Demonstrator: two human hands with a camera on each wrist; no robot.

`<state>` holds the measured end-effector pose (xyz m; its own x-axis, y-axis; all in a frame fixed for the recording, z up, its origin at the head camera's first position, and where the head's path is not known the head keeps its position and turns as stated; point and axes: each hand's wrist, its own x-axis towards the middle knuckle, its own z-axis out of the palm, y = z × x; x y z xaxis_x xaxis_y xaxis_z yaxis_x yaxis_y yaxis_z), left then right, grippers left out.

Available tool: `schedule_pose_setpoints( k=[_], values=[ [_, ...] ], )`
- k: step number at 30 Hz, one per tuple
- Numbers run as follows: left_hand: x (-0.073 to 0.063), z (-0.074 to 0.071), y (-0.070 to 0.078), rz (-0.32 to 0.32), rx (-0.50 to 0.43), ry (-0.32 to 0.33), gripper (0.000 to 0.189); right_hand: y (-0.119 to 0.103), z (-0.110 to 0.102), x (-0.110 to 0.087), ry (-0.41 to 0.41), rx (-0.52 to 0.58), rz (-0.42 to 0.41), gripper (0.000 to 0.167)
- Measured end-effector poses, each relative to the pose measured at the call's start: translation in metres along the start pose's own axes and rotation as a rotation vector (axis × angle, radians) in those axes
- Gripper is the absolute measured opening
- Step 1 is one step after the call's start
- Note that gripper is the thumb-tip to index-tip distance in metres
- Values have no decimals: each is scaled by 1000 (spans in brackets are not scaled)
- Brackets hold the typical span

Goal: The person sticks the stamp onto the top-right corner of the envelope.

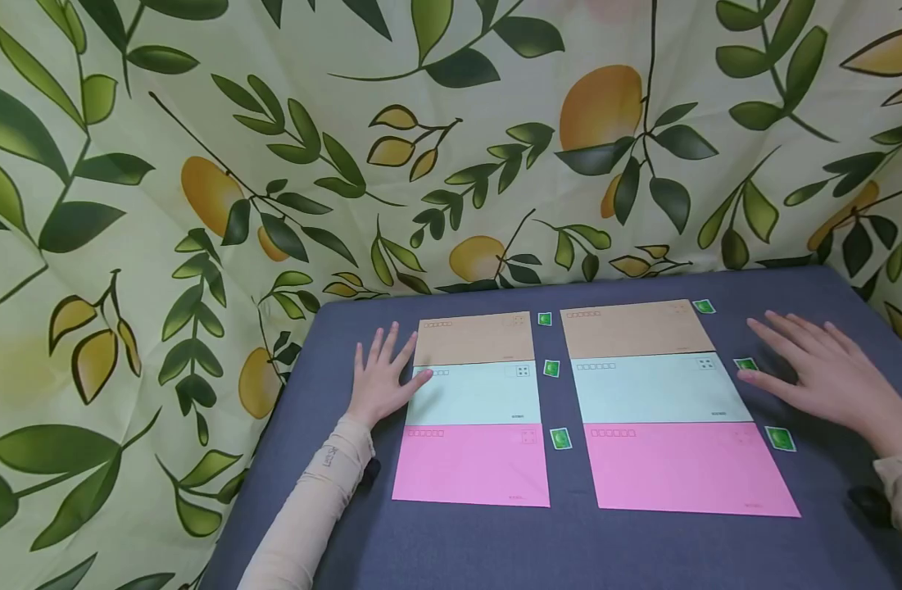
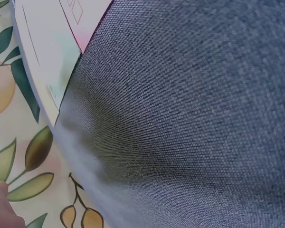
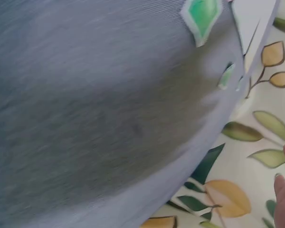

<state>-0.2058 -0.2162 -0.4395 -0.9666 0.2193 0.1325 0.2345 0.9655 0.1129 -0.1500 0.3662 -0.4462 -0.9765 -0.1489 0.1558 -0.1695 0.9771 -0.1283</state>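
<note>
The head camera looks forward and down from above the near side, far enough to include the left hand [image 1: 380, 381], the right hand [image 1: 827, 377], the blue cloth [image 1: 465, 545] and the leaf-patterned curtain [image 1: 310, 221] behind it. The left wrist camera faces this cloth slantwise from very near, and shares with the head view some paper sheets [image 1: 471, 401], at its upper left. The right wrist camera, equally near and slanted, shares green squares [image 1: 781, 439], at its upper right.

Leaf-and-fruit patterned cloth [image 1: 392, 192] hanging behind dark blue table [image 1: 465, 545]
</note>
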Motion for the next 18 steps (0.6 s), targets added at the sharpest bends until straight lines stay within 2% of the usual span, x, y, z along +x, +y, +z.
schedule_pose_setpoints(
  k=[11,18],
  values=[
    [5,-1,1,-15,-48,-11,77,-33,-17,29,-9,24,-82,79],
    [8,1,3,-21,-47,3,70,-56,-20,46,-29,20,-103,76]
  ],
)
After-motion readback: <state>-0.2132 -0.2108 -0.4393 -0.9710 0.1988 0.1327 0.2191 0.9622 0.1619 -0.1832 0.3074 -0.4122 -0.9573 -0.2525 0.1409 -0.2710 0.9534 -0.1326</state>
